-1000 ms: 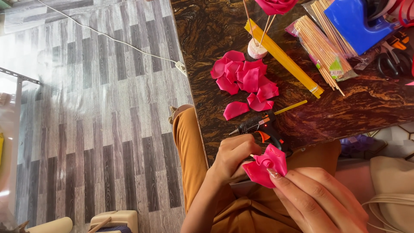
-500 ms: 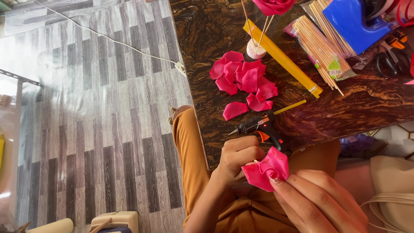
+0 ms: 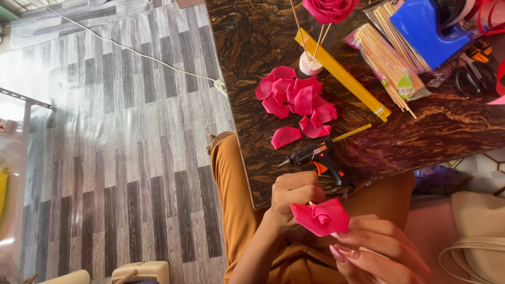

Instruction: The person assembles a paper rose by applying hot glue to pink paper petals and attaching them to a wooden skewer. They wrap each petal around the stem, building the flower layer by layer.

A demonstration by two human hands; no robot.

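My left hand [image 3: 292,199] is closed around the base of a small pink foam rose [image 3: 321,216] held over my lap, its centre rolled into a spiral. My right hand [image 3: 380,251], with pink nails, pinches the rose's outer petal from below. A black hot glue gun [image 3: 318,156] with an orange trigger lies on the dark marbled table [image 3: 431,137] just above my hands. Loose pink petals [image 3: 297,100] are heaped further up the table, with one petal [image 3: 286,137] lying apart.
A finished pink rose [image 3: 330,8] stands on sticks in a small white base [image 3: 310,66]. A yellow strip [image 3: 342,74], a bundle of wooden skewers [image 3: 386,60], a blue plastic object [image 3: 423,26] and scissors [image 3: 473,79] lie on the table. A white cable [image 3: 131,52] crosses the striped floor.
The rose has turned in my hands, so its spiral centre now faces the camera. My left hand has closed tighter round its base, and my right fingers sit lower on the petal.
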